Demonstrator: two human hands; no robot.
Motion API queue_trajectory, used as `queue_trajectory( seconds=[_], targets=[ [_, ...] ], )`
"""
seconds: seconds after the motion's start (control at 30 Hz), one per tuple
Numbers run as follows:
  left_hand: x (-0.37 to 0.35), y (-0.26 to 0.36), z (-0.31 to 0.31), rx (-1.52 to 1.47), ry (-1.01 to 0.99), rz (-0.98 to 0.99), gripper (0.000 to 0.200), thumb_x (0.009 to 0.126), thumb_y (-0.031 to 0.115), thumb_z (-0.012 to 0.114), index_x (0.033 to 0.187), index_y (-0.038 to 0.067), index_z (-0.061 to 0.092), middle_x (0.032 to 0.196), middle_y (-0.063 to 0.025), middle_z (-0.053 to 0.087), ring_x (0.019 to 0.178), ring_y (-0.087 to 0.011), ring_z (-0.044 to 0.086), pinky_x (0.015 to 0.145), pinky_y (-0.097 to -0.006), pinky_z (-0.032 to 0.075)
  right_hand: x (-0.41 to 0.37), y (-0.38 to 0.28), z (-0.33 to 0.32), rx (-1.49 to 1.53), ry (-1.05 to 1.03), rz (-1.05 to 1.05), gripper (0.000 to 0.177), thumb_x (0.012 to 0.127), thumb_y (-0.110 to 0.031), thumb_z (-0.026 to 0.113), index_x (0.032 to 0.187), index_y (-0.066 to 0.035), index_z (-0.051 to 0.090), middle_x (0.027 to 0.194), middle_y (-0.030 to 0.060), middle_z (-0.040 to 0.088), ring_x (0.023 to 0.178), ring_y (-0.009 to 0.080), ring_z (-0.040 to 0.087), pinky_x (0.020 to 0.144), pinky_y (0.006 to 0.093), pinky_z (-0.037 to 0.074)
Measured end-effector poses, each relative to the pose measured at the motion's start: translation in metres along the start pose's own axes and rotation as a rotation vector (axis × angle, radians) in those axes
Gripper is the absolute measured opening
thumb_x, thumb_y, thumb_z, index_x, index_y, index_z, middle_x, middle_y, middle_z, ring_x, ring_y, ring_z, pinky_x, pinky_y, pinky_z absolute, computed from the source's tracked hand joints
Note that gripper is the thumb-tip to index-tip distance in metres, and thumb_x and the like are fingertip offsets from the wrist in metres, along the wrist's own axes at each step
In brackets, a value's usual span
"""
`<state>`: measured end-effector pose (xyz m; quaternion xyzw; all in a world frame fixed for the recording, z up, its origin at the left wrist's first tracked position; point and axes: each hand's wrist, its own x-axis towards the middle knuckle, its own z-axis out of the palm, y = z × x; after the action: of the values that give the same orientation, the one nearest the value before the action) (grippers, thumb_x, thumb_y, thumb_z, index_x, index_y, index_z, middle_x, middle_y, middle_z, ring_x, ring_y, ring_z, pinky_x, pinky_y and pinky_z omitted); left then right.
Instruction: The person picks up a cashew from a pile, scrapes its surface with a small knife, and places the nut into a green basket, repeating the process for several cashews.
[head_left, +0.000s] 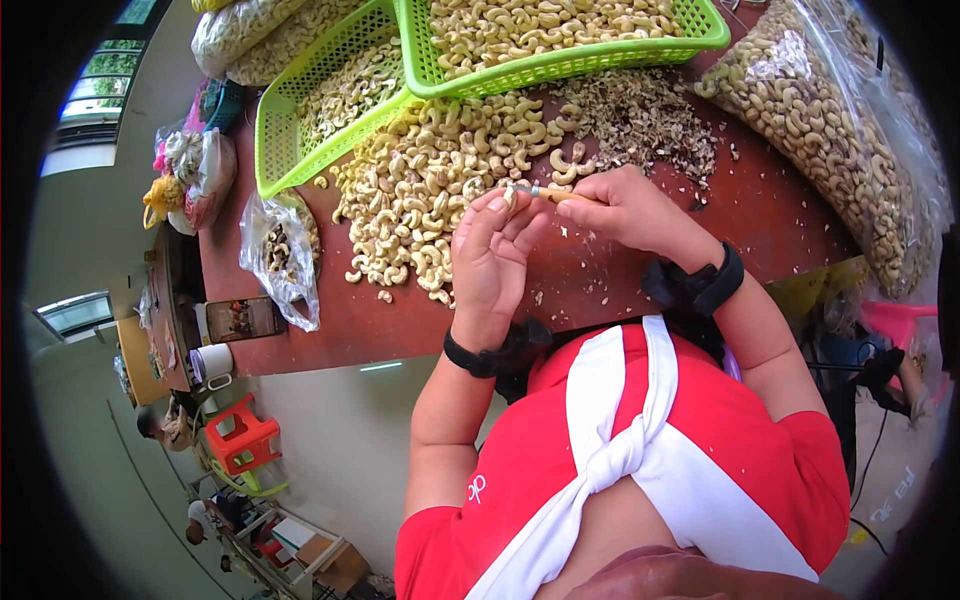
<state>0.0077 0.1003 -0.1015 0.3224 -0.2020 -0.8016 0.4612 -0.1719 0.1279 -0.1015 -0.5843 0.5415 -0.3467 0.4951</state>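
Note:
My left hand (493,250) pinches a single cashew (510,197) between thumb and fingers, palm turned up. In my right hand (630,210) is a small knife (560,194) with a wooden handle, its tip touching the cashew. Behind and to the left of my hands spreads a large heap of cashews (410,190) on the red table (590,280). Several loose cashews (572,163) lie just beyond the knife. A pile of brown skin scraps (650,125) sits past my right hand.
Two green baskets (335,155) (575,55) of cashews stand at the back. A big clear bag of cashews (830,130) is at right. At left are a small plastic bag (280,255), a phone (245,318), a mug (212,362), a red stool (242,435) and people (175,425) farther off.

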Motion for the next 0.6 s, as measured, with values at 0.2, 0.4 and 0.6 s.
queue_trajectory(
  seconds=[0.2,0.4,0.6],
  targets=[
    [0.002,0.001,-0.010,0.002,-0.019,0.010,0.010,0.080,0.003,0.054,0.090,0.001,0.054,0.090,-0.0123,0.059,0.084,-0.0187,0.058,0.076,-0.0280,0.050,0.000,-0.001,0.000,0.015,-0.012,-0.018,0.031,0.081,-0.025,0.056,0.062,-0.001,0.053,0.050,-0.0048,0.039,0.049,0.0024,0.033,0.042,0.0222,0.027],
    [0.000,0.003,-0.013,-0.043,-0.022,0.023,0.018,0.079,0.001,0.055,0.097,0.002,0.051,0.094,-0.0133,0.057,0.089,-0.0228,0.057,0.077,-0.0328,0.050,-0.001,-0.004,0.004,0.073,-0.010,-0.009,0.032,0.080,-0.026,0.056,0.061,0.000,0.053,0.049,-0.0044,0.039,0.048,0.0030,0.033,0.042,0.0228,0.026],
    [-0.005,0.003,-0.002,-0.049,-0.056,0.030,0.024,0.081,0.002,0.052,0.105,0.005,0.047,0.096,-0.0122,0.056,0.097,-0.0267,0.054,0.079,-0.0377,0.050,0.000,-0.004,0.008,0.074,-0.062,-0.001,0.031,0.078,-0.028,0.058,0.069,0.002,0.057,0.051,-0.0004,0.042,0.049,0.0054,0.036,0.043,0.0253,0.030]
  ],
)
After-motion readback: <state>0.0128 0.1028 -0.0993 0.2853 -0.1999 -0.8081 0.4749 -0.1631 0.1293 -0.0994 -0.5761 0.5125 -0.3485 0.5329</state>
